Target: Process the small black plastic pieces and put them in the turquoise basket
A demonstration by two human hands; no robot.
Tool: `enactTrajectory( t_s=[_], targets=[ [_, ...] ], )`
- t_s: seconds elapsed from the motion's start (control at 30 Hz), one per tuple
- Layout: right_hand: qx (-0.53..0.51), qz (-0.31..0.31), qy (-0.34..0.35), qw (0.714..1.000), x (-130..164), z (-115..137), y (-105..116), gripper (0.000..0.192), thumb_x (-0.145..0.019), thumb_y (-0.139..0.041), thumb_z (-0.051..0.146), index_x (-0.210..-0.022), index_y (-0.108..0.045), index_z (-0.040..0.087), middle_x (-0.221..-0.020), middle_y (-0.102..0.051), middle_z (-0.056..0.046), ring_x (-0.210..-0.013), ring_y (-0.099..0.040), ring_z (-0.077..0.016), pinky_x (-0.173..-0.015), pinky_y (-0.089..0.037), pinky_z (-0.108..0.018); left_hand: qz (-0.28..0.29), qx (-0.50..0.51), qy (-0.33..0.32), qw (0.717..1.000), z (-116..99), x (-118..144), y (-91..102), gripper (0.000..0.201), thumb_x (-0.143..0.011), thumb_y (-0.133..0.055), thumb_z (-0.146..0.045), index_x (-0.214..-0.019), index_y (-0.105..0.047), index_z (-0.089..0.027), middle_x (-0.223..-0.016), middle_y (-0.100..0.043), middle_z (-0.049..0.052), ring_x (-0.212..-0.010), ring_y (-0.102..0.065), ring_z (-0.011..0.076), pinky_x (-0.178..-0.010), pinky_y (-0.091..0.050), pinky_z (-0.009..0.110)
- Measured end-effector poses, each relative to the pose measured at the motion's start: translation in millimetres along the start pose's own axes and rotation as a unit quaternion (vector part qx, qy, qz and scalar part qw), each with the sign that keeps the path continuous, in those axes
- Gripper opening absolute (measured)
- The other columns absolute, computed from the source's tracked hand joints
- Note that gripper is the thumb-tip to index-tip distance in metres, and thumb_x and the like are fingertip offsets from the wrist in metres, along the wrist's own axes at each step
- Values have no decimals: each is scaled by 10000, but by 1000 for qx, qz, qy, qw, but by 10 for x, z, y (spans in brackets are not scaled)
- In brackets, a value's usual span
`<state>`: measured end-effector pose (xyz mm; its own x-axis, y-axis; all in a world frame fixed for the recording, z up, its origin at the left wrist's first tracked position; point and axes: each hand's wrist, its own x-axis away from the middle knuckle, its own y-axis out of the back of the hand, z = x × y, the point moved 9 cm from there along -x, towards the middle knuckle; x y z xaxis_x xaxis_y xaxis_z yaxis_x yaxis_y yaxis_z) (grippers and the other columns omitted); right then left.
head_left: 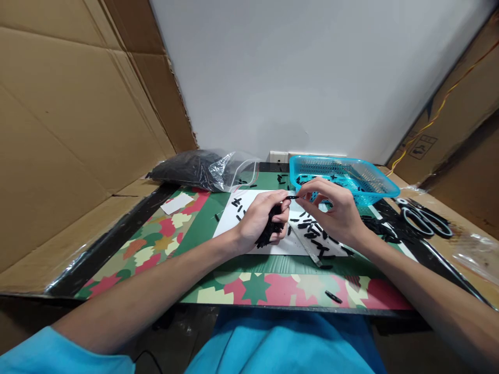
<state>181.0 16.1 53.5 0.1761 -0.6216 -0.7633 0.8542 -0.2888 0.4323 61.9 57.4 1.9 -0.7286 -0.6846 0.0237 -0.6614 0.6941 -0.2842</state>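
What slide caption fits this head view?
Left hand grips a bundle of black pieces; right hand pinches one beside it.

Two hands work over the worktop (117, 236): the left hand (257, 221) and the right hand (337, 213). One blue basket (335, 176) stands at the far edge. One clear bag (206, 169) full of black pieces lies at the far left corner. One pair of scissors (423, 218) lies at the right edge. One white sheet (253, 208) lies in the middle, and one small white slip (177, 203) lies toward the left. One metal ruler (307, 246) lies on the sheet. One bundle of black pieces (268, 231) sits in the left hand. Loose black pieces (312, 231) on the sheet are too many and too small to count exactly; one more stray piece (333, 297) lies near the front edge.
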Motion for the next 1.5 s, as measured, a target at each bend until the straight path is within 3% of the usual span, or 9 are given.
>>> enactTrajectory(
  t_s=[0.27,0.83,0.93,1.0,1.1,1.17,1.5],
  targets=[
    [-10,-27,-3,1000,-16,3,48,92,-939,-733,136,-943,-730,227,-907,-718,-8,-761,-652,-132,-572,-514,-255,-12,-6,-11,1000,-34,8,9,303,-1034,-521,-402,-812,-477,-199,-561,-368,-103,-334,-450,75,-318,-299,139],
    [-36,-23,-48,998,-24,-61,55,26,-952,-745,206,-933,-761,211,-892,-757,-25,-785,-699,-151,-586,-527,-265,-1,6,-6,1000,-22,11,11,299,-1028,-531,-411,-819,-480,-203,-579,-373,-100,-344,-445,70,-313,-300,139],
    [3,-28,-13,1000,-12,-23,55,24,-963,-730,197,-967,-745,216,-903,-747,-26,-747,-682,-147,-573,-532,-269,-1,5,-6,1000,-20,12,10,290,-1022,-540,-393,-813,-476,-202,-577,-377,-99,-342,-441,69,-311,-298,140],
    [74,-53,58,994,14,92,87,55,-967,-733,197,-1017,-739,220,-956,-757,-49,-793,-702,-171,-629,-569,-300,-4,1,-5,1000,-16,12,10,291,-1018,-546,-383,-802,-471,-202,-570,-372,-101,-337,-441,71,-314,-300,142],
    [175,-83,181,964,95,314,87,128,-968,-731,159,-1073,-735,232,-1035,-773,-81,-901,-732,-213,-753,-608,-359,-11,-6,0,1000,-2,11,4,314,-1016,-561,-401,-792,-467,-202,-555,-357,-106,-333,-441,73,-320,-303,145],
    [197,-76,220,952,125,385,55,163,-979,-701,120,-1082,-732,242,-1033,-778,-76,-906,-731,-210,-775,-610,-361,-13,-10,3,1000,7,10,-1,333,-1015,-568,-426,-791,-468,-201,-550,-347,-109,-334,-431,71,-322,-299,143],
    [147,-60,181,971,98,330,36,185,-1021,-639,118,-1039,-773,245,-950,-791,-67,-820,-731,-195,-708,-597,-336,-2,-17,4,1000,6,8,-10,318,-982,-616,-413,-786,-482,-202,-539,-349,-111,-338,-433,75,-328,-312,144]
  ],
)
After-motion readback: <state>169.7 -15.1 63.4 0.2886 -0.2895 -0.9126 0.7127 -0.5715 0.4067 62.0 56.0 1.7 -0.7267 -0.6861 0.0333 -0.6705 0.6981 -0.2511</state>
